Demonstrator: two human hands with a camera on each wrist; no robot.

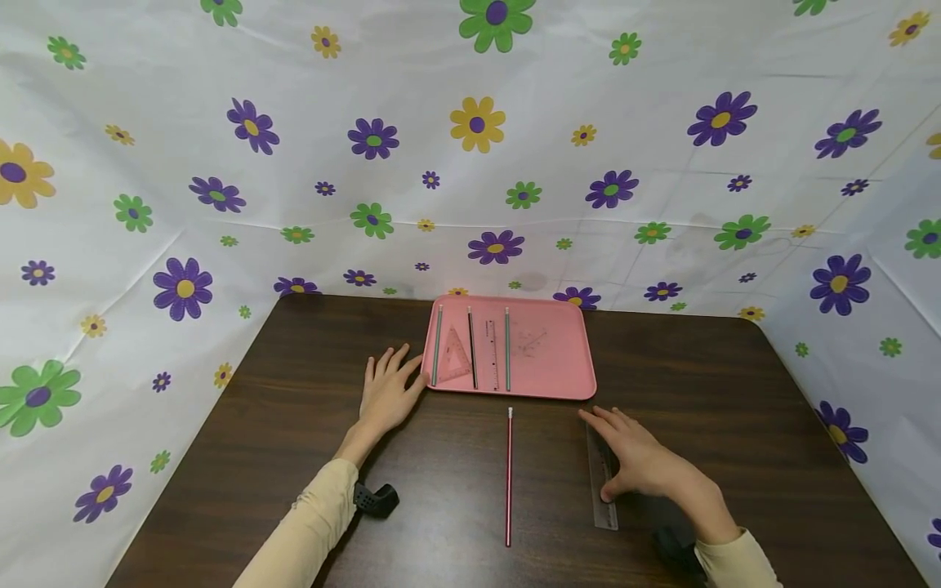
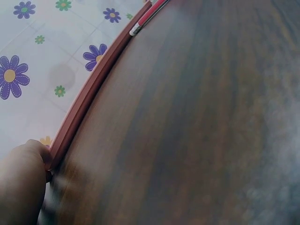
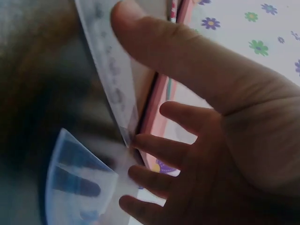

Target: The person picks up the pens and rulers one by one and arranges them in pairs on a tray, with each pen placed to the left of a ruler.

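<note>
My left hand (image 1: 387, 394) lies at the near left corner of a pink tray (image 1: 551, 359), fingers spread and thumb against the rim. In the left wrist view that thumb (image 2: 23, 176) meets the end of the tray's wall (image 2: 89, 89). On the right, my right hand (image 1: 643, 457) is over a clear ruler (image 1: 605, 513), fingers spread toward its far end. The right wrist view has the thumb (image 3: 129, 16) overlapping the ruler (image 3: 110, 70). Between the hands a red pencil (image 1: 509, 482) lies lengthwise, its eraser toward the tray.
In the tray are two green pencils (image 1: 437, 351) (image 1: 507, 351), a black pencil (image 1: 472, 351), a clear set square (image 1: 454, 359) and a short clear ruler (image 1: 492, 355). A bluish see-through piece (image 3: 77, 183) with a curved edge shows beside the right fingers. Flowered cloth (image 1: 412, 73) surrounds the dark table (image 1: 243, 457).
</note>
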